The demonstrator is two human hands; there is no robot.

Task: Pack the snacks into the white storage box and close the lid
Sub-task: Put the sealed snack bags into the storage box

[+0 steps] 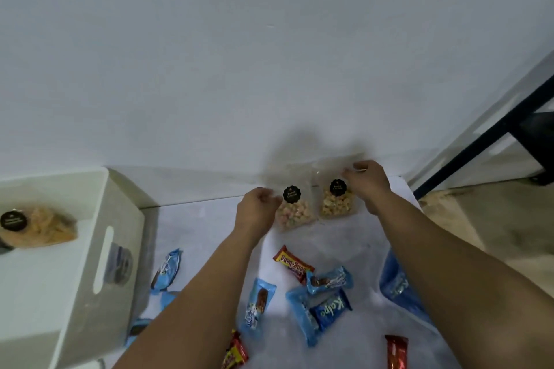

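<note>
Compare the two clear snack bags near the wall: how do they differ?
The left clear bag, by the left hand, holds pastel multicolored pieces; the right clear bag, by the right hand, holds yellowish ones. The left bag sits slightly nearer the camera. Both carry round black labels.

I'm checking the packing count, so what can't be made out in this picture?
- White box, head view: its left part is cut off by the frame edge, so the full contents are hidden.
- Box lid: not in view.
- Round black labels on the two clear bags: print too small and blurred.
- Blue packet: partly hidden by the right forearm.
- Red bar: cut off by the bottom edge.
</note>
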